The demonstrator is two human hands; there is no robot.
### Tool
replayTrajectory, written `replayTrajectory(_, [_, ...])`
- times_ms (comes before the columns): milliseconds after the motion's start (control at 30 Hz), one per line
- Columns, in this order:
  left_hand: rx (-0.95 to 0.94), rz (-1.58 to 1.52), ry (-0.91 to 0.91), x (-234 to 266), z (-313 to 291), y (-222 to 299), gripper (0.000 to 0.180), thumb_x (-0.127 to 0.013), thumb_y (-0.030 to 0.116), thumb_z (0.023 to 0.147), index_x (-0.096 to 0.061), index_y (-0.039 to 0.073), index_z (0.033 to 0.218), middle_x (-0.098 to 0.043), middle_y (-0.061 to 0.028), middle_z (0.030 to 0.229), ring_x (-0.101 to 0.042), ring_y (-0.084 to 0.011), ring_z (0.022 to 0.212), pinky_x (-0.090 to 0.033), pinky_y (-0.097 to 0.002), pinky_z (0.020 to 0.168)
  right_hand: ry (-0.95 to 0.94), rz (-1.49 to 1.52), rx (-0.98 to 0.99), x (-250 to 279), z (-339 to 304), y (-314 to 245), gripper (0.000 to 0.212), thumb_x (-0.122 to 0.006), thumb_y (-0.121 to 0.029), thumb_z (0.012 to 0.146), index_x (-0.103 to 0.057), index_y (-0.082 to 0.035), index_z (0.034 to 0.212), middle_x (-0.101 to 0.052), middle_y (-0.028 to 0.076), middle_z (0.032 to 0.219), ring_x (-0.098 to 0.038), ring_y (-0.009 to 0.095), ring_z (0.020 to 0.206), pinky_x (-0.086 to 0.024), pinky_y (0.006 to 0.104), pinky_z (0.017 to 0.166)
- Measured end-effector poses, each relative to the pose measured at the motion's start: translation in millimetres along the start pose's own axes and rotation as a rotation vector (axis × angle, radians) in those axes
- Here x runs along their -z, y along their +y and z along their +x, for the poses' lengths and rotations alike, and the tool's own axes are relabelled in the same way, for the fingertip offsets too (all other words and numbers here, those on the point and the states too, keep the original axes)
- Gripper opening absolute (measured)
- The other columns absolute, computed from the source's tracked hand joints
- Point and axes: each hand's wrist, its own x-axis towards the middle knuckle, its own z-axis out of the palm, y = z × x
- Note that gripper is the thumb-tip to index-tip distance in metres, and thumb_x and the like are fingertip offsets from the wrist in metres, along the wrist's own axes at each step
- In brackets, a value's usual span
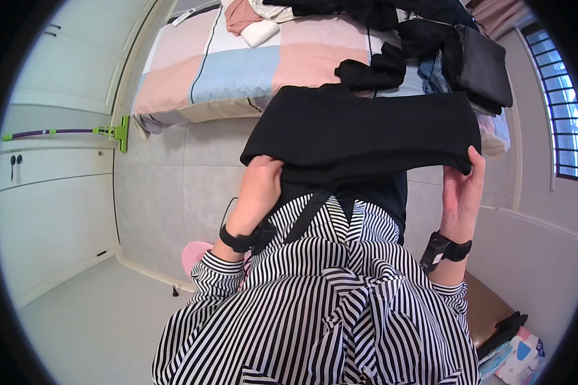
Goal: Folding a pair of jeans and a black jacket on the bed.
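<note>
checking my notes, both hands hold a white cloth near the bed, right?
Not quite: the cloth is black, not white, as the head view shows. The left hand and right hand do both hold it near the bed.

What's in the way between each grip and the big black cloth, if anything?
Nothing that I can see. The left grip is right on the black cloth at its near left edge, and the right grip holds its near right corner.
</note>
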Motion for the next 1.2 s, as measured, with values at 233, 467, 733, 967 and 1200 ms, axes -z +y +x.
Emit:
replayTrajectory(233, [-0.201, -0.038, -0.206, -25.3, 25.7, 0.9, 0.034, -0.054, 0.008, 0.083, -0.057, -0.004, 0.115, -0.059, -0.0259, 0.113, -0.054, -0.0420, 0.110, -0.045, -0.0449, 0.093, -0.156, 0.015, -0.004, -33.6, -10.8, -14.3, 0.042, -0.068, -0.017, 0.085, -0.054, 0.001, 0.120, -0.062, 0.011, 0.116, -0.059, 0.020, 0.105, -0.047, 0.0331, 0.095])
replayTrajectory(467, [-0.316, 0.341, 0.052, -13.3, 73.7, -92.3, 0.043, -0.051, 0.019, 0.093, -0.051, 0.002, 0.132, -0.051, -0.0173, 0.137, -0.046, -0.0320, 0.128, -0.037, -0.0414, 0.107, -0.070, -0.021, 0.128, -43.2, -17.8, -33.0, 0.036, -0.067, -0.018, 0.085, -0.059, 0.001, 0.114, -0.065, 0.010, 0.112, -0.062, 0.019, 0.104, -0.049, 0.0337, 0.092])
replayTrajectory(733, [-0.217, 0.314, -0.064, 6.8, 68.4, -66.1, 0.045, -0.052, 0.018, 0.091, -0.050, 0.003, 0.134, -0.050, -0.0194, 0.138, -0.043, -0.0344, 0.131, -0.033, -0.0418, 0.111, -0.035, 0.019, 0.054, -4.4, 8.6, -22.6, 0.030, -0.066, -0.012, 0.082, -0.061, 0.001, 0.109, -0.065, 0.010, 0.110, -0.061, 0.020, 0.104, -0.046, 0.0343, 0.095])
replayTrajectory(967, [-0.110, 0.179, -0.213, -10.7, -0.4, -29.1, 0.048, -0.054, 0.025, 0.090, -0.051, 0.001, 0.132, -0.048, -0.0242, 0.137, -0.043, -0.0402, 0.127, -0.034, -0.0450, 0.108, 0.058, -0.101, -0.087, 74.9, 29.1, 28.6, 0.019, -0.065, -0.012, 0.084, -0.062, 0.000, 0.098, -0.064, 0.008, 0.098, -0.061, 0.018, 0.092, -0.049, 0.0331, 0.085])
replayTrajectory(1200, [-0.108, 0.369, -0.176, -12.8, -32.3, -9.5, 0.071, -0.057, 0.043, 0.091, -0.044, -0.015, 0.129, -0.044, -0.0345, 0.134, -0.039, -0.0451, 0.128, -0.032, -0.0453, 0.109, 0.311, -0.135, -0.235, 154.9, 22.1, 65.3, 0.021, -0.066, -0.013, 0.084, -0.060, 0.003, 0.097, -0.061, 0.012, 0.101, -0.061, 0.021, 0.093, -0.053, 0.0340, 0.082])
